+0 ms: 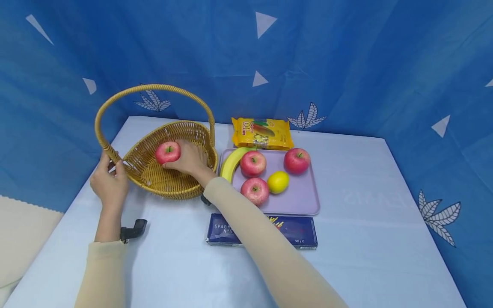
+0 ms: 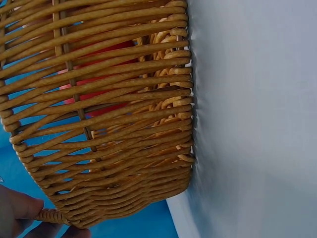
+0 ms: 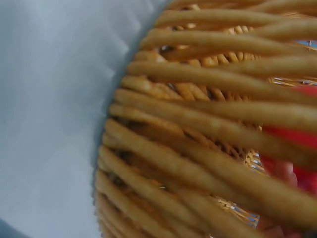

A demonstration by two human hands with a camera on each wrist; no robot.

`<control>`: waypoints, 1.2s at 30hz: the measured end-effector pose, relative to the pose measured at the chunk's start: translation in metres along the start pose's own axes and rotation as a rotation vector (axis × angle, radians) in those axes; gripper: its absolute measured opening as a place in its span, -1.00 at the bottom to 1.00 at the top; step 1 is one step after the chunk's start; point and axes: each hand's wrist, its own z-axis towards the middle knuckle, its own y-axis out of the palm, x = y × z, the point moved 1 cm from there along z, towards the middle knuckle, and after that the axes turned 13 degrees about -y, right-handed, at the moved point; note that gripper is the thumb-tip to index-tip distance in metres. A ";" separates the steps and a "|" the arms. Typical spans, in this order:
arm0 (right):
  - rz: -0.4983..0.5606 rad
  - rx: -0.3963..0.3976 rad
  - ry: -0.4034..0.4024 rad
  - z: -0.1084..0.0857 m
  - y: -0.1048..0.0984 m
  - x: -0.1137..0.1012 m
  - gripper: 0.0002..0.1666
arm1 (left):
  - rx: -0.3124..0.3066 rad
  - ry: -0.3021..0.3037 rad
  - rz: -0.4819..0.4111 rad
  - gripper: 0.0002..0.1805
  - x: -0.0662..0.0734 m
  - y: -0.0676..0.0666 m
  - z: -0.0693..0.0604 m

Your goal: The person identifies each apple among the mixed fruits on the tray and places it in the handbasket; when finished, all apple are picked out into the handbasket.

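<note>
A woven wicker basket [image 1: 169, 187] with a tall arched handle stands at the left of the table. My left hand [image 1: 109, 183] grips the handle near its left base; in the left wrist view its fingers [image 2: 25, 206] wrap the handle by the basket's rim. Inside the basket my right hand [image 1: 190, 158] holds a red apple [image 1: 168, 152] between thumb and fingers, above the woven floor. Through the weave, both wrist views show parts of the red apple [image 2: 101, 82]; in the right wrist view fingertips [image 3: 283, 171] touch it. The far side of the right hand is hidden.
A lilac tray [image 1: 294, 201] right of the basket bears a banana [image 1: 231, 164], a lemon [image 1: 278, 182] and three apples [image 1: 297, 161]. Behind it lies a yellow snack packet [image 1: 262, 134]. In front, a blue spaghetti box [image 1: 300, 231] lies partly under the right forearm. A blue curtain [image 1: 346, 64] hangs behind.
</note>
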 end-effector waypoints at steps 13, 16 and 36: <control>0.051 -0.044 -0.011 -0.001 0.003 0.003 -0.16 | 0.003 0.008 0.009 -0.64 0.003 0.001 -0.001; 0.062 -0.081 -0.030 -0.002 0.004 0.004 -0.13 | -0.002 -0.004 0.009 -0.64 0.001 0.002 -0.003; 0.148 -0.121 -0.094 0.002 0.006 -0.001 -0.09 | 0.004 -0.012 0.023 -0.64 0.001 -0.002 -0.002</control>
